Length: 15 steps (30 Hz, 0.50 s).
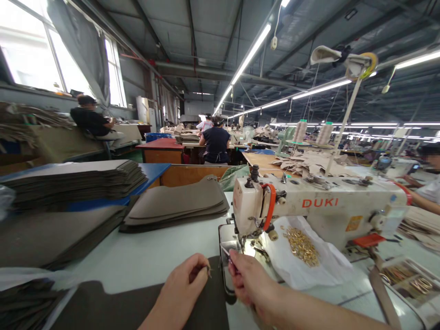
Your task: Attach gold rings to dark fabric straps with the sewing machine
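Note:
My right hand (pixel 245 277) is closed around a slim pointed tool (pixel 225 250), whose tip points up and left beside the needle area of the white sewing machine (pixel 285 199). Just to its left, my left hand (pixel 187 279) is closed in a pinch; a small frayed bit shows at the fingertips, too small to name. Under and beside my left hand lies a dark grey panel (pixel 120 309) on the pale table (pixel 147 256). A white bag with gold metal pieces (pixel 302 247) rests below the machine arm.
Stacks of grey panels (pixel 175 201) stand at the left and behind. At the right are a clear tray (pixel 409 284) of metal rings and a hanging strap (pixel 383 293). Thread cones (pixel 299 132) stand behind the machine. Other people (pixel 216 142) sit farther off.

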Available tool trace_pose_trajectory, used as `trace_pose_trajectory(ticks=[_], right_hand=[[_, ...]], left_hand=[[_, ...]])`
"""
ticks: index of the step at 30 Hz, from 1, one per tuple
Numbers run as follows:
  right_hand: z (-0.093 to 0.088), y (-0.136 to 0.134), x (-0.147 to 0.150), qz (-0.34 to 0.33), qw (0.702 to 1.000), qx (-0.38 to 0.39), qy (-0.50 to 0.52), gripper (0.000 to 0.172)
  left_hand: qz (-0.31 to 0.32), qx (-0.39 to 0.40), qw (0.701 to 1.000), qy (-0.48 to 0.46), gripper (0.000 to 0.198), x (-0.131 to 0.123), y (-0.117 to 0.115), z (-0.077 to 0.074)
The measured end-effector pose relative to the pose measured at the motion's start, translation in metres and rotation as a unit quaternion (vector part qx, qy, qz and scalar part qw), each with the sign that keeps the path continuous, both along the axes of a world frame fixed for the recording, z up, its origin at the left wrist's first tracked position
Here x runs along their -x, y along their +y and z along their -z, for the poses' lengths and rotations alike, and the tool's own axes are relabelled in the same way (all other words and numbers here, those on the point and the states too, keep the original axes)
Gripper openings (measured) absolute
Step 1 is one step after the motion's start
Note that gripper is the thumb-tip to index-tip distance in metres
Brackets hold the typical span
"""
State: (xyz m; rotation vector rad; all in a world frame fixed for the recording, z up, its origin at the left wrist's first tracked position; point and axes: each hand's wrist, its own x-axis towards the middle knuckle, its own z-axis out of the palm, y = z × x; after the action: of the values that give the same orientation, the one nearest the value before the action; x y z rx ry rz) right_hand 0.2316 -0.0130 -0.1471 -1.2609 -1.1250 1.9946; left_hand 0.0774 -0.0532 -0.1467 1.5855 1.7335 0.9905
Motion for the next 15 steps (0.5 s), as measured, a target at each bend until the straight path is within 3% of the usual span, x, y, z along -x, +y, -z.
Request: trace_pose_trajectory(ticks=[4,9,15], right_hand=[[-0.005,0.002,-0.011,0.005,1.000,0.011,-0.011,0.047],[-0.009,-0.003,-0.016,-0.040,0.998,0.010,-0.043,0.028],[-0.005,0.005,0.004,0.016,0.992,-0.110,-0.068,0.010]], left_hand=[[-0.028,0.009,0.995,-0.097,0.019,0.002,0.004,0.000],[-0.080,0.031,0.957,-0.278,0.029,0.008,0.010,0.003],[-0.059,0.033,0.940,-0.333,0.043,0.012,0.011,0.009]])
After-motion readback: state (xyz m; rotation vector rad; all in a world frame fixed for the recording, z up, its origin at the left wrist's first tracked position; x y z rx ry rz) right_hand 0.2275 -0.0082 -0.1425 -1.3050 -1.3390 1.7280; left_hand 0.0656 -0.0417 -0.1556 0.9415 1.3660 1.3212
